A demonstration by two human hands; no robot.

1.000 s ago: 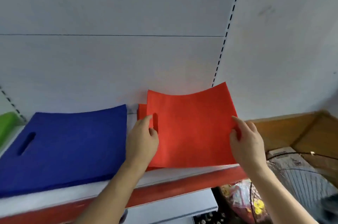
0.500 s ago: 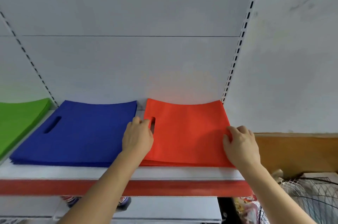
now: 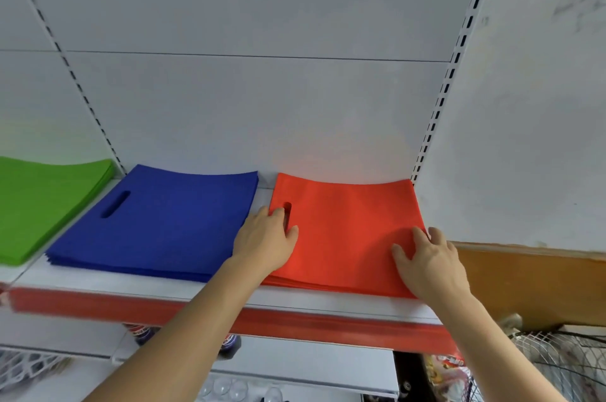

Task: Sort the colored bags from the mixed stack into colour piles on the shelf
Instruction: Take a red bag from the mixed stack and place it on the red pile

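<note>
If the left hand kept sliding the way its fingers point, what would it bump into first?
Probably the white back panel; the left hand lies on the red pile, fingers aimed along its handle-slot edge. Depth is uncertain.

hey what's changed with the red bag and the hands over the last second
The red bag, held up curved by both hands a second ago, now lies flat on the red pile. The left hand rests by the handle slot; the right hand has let go of the edge and presses down with spread fingers. The blue pile and the green pile lie as before on the shelf.
</note>
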